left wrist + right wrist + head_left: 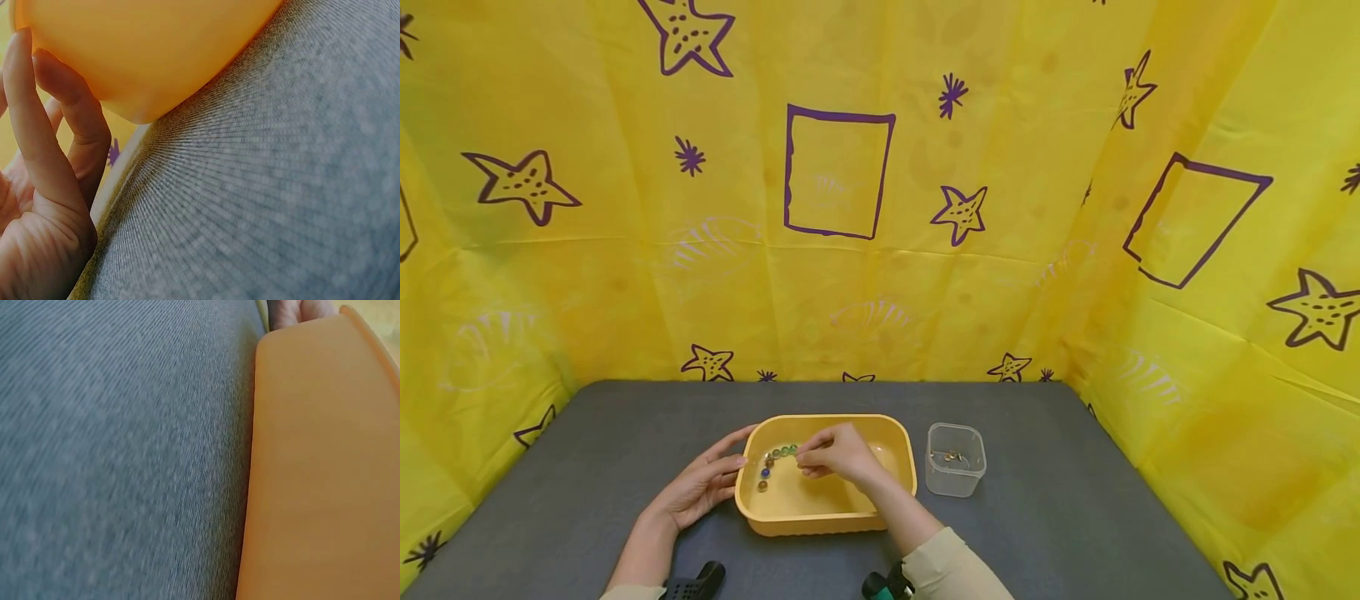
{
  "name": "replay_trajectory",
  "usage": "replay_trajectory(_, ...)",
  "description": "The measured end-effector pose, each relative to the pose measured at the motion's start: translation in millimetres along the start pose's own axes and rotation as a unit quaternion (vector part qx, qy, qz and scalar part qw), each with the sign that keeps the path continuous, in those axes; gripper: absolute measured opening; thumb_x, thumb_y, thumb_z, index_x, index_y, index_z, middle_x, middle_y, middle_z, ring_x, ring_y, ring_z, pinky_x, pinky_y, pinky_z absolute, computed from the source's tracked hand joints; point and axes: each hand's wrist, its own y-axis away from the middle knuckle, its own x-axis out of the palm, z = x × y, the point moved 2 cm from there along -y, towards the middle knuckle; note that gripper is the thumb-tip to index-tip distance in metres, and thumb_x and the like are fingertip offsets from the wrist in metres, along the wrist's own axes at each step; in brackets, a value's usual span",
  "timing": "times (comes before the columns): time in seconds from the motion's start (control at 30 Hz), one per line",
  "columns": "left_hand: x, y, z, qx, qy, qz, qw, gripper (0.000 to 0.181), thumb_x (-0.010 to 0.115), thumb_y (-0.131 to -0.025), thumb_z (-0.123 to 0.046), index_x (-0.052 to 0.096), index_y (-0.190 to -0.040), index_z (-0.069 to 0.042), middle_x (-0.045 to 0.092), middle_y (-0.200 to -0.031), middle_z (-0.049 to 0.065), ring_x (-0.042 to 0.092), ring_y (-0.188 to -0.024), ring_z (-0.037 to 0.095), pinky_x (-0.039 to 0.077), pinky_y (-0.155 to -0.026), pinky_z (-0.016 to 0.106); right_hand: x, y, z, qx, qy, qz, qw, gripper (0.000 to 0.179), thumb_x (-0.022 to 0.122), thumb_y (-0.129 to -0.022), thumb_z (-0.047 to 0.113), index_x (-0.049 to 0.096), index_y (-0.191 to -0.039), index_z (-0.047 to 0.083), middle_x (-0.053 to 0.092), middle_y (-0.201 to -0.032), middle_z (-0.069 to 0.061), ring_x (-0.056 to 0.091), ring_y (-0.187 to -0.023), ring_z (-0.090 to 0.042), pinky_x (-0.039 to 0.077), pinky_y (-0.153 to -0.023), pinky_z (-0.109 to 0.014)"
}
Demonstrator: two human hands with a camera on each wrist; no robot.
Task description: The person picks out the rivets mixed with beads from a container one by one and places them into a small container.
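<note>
A yellow plastic basin (820,523) stands on the table. Inside it, marbles run in a bent line along the left and far sides: a blue marble (765,472), brown marbles such as the nearest one (763,486), and green marbles (777,453). My right hand (842,457) reaches over the near right rim, and its thumb and fingertips pinch the green marble (793,449) at the line's right end. My left hand (694,487) lies against the basin's left side, thumb at the rim. In the left wrist view its loosely extended fingers (25,100) touch the outer wall.
Right of the basin stands a clear square plastic container (955,483) with a few small brownish things at its bottom. The grey cloth-covered table (1060,517) is enclosed by yellow curtains (880,275) printed with starfish. Dark straps cross both wrists.
</note>
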Motion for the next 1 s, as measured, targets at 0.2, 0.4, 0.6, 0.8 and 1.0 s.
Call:
replay_trajectory(0.2, 0.6, 0.6, 0.3, 0.004, 0.006, 0.015, 0.9999, 0.044, 0.040, -0.107, -0.009, 0.047, -0.136, -0.041, 0.064, -0.127, 0.002, 0.070, -0.109, 0.012, 0.060, -0.087, 0.022, 10, -4.0, 1, 0.000, 0.010, -0.008, 0.9999, 0.011, 0.075, -0.084, 0.002, 0.076, -0.091, -0.006, 0.076, -0.084, -0.020, 0.065, -0.060, -0.010, 0.064, -0.067, -0.041)
replay_trajectory(0.4, 0.9, 0.7, -0.1, 0.007, 0.009, 0.019, 0.9998, 0.045, 0.039, -0.107, -0.009, 0.047, -0.136, -0.041, 0.063, -0.128, 0.001, 0.069, -0.110, 0.012, 0.060, -0.086, 0.022, 16, -12.3, 2, 0.001, 0.026, -0.005, 0.9996, 0.013, 0.075, -0.085, 0.005, 0.077, -0.094, -0.004, 0.076, -0.083, -0.015, 0.067, -0.060, -0.008, 0.064, -0.067, -0.036)
replay_trajectory(0.6, -0.7, -1.0, 1.9, 0.008, 0.006, 0.020, 0.9997, 0.044, 0.039, -0.107, -0.009, 0.048, -0.135, -0.042, 0.062, -0.129, 0.000, 0.069, -0.110, 0.012, 0.060, -0.086, 0.021, 17, -20.7, 4, 0.009, 0.028, -0.017, 0.9994, 0.011, 0.075, -0.085, 0.006, 0.078, -0.093, -0.002, 0.077, -0.084, -0.014, 0.067, -0.061, -0.007, 0.065, -0.069, -0.036)
replay_trajectory(0.8, -2.2, -2.0, 3.0, 0.007, 0.001, 0.020, 0.9998, 0.045, 0.039, -0.107, -0.009, 0.048, -0.135, -0.042, 0.061, -0.130, 0.001, 0.068, -0.112, 0.013, 0.060, -0.087, 0.022, 19, -28.9, 2, 0.018, 0.024, -0.026, 0.9992, 0.011, 0.074, -0.086, 0.003, 0.077, -0.093, -0.004, 0.077, -0.084, -0.016, 0.066, -0.060, -0.007, 0.065, -0.069, -0.035)
replay_trajectory(1.0, -0.3, -0.6, 0.8, 0.008, 0.005, 0.018, 0.9998, 0.044, 0.039, -0.107, -0.009, 0.048, -0.135, -0.041, 0.062, -0.129, 0.000, 0.069, -0.111, 0.013, 0.060, -0.087, 0.022, 23, -36.5, 3, 0.041, 0.015, -0.046, 0.9980, 0.009, 0.074, -0.085, 0.002, 0.077, -0.091, -0.004, 0.076, -0.081, -0.015, 0.065, -0.059, -0.008, 0.064, -0.065, -0.031)
